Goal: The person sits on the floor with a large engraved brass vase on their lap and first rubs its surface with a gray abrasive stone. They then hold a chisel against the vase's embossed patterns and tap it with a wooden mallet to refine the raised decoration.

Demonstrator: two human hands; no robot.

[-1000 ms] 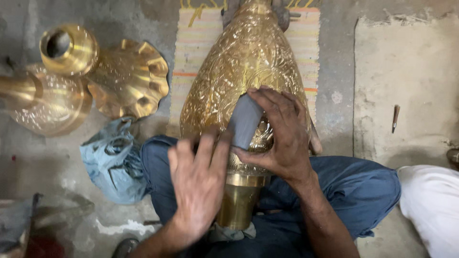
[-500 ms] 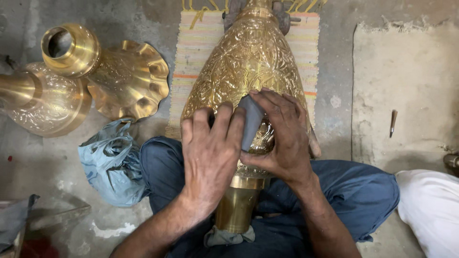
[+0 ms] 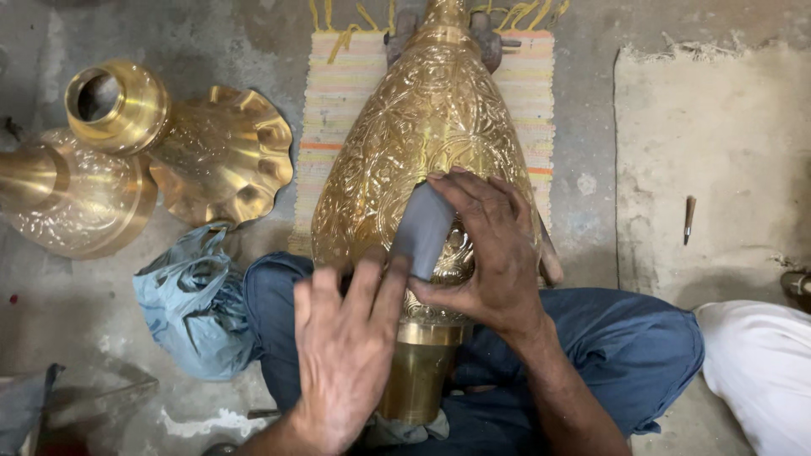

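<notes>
At the far left we see two brass pieces lying on the concrete floor [image 3: 591,101]: an engraved brass body [image 3: 72,198] on its side, and touching it a fluted brass piece [image 3: 190,139] with a round open neck and a wavy rim. Just below them lies a crumpled blue plastic bag [image 3: 190,300], pressed against a knee in blue trousers [image 3: 642,346].

Our left hand [image 3: 346,355] comes next, fingers spread and nearly flat; its fingertips [image 3: 380,283] touch the lower edge of a grey abrasive sheet [image 3: 422,228], but it grips nothing. The sheet lies flat on the large engraved brass vase [image 3: 422,127], which rests tilted across the lap, its narrow plain base [image 3: 418,380] toward us and its far end on a striped woven mat [image 3: 346,93].

Our right hand [image 3: 494,253] curls over the sheet, fingers half closed, pinning it against the vase.

Further right, a pale worn mat [image 3: 726,152] carries a small pointed tool [image 3: 688,218], well apart from the vase. A white cloth [image 3: 760,371] fills the lower right corner.
</notes>
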